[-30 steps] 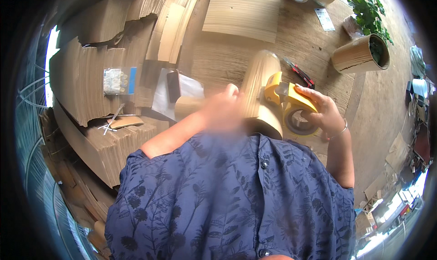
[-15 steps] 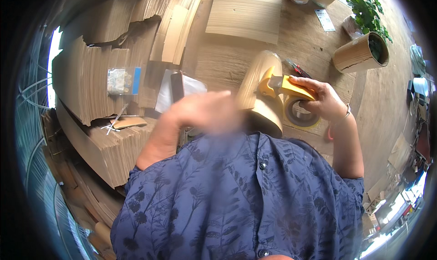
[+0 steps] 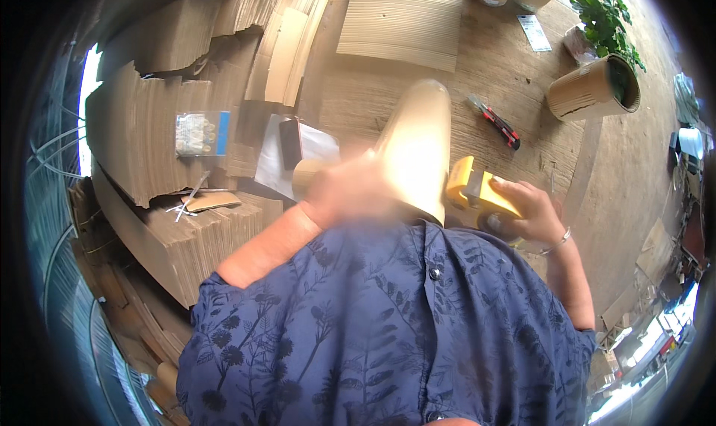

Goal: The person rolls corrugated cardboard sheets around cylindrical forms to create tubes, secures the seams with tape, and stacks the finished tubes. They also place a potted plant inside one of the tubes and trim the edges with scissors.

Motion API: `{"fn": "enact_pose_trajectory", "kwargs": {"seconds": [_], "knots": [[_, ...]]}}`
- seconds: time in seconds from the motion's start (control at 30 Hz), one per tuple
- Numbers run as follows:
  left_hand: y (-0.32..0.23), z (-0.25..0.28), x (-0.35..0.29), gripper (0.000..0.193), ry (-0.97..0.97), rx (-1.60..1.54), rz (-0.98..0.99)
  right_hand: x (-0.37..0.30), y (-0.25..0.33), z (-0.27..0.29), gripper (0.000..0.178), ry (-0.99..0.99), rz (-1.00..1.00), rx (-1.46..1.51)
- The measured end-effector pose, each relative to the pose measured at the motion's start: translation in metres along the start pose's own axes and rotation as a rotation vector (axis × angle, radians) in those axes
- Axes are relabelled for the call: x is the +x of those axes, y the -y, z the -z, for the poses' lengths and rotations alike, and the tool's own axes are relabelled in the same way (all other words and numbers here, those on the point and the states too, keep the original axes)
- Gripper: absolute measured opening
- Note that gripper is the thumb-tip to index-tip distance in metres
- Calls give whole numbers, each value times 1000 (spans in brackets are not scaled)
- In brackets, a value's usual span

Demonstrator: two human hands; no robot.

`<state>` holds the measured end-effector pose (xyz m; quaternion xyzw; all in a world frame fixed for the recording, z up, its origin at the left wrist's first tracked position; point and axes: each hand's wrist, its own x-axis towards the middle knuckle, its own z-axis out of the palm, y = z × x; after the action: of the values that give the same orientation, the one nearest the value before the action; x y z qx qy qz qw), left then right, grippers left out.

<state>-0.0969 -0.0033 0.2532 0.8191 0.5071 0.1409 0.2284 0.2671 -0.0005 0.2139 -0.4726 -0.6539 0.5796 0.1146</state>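
Observation:
A rolled cardboard tube (image 3: 418,142) lies in front of my body, its near end close to my shirt and a bright sheen along its side. Against its left side is my left hand (image 3: 347,191), smeared by motion, so its fingers do not read clearly. A small piece of corrugated cardboard (image 3: 304,176) shows beside that hand. My right hand (image 3: 529,210) is closed around a yellow tape dispenser (image 3: 477,189), just right of the tube's near end. The roll in the dispenser is partly hidden by the fingers.
A black-and-red utility knife (image 3: 496,124) lies beyond the dispenser. Far off is a flat corrugated sheet (image 3: 399,23). A cardboard-wrapped pot (image 3: 585,94) and a green plant (image 3: 604,23) stand far right. Cardboard stacks (image 3: 201,247) fill the left, with a plastic bag (image 3: 201,133) on them.
The tape dispenser has come off the top of the tube, down and toward me with my right hand. The utility knife shows fully now. My left hand has shifted slightly along the tube's left side.

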Motion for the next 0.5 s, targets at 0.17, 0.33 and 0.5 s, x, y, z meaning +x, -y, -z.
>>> {"fn": "enact_pose_trajectory", "kwargs": {"seconds": [0.17, 0.33, 0.5], "knots": [[50, -45, -60, 42, 99, -344, 453, 92, 24, -1, 64, 100, 40, 404], [58, 14, -39, 62, 221, -678, 503, 155, 94, 8, 58, 351, 189, -258], [9, 38, -29, 53, 354, 75, 266, 111, 64, -8, 57, 239, 260, -255]]}}
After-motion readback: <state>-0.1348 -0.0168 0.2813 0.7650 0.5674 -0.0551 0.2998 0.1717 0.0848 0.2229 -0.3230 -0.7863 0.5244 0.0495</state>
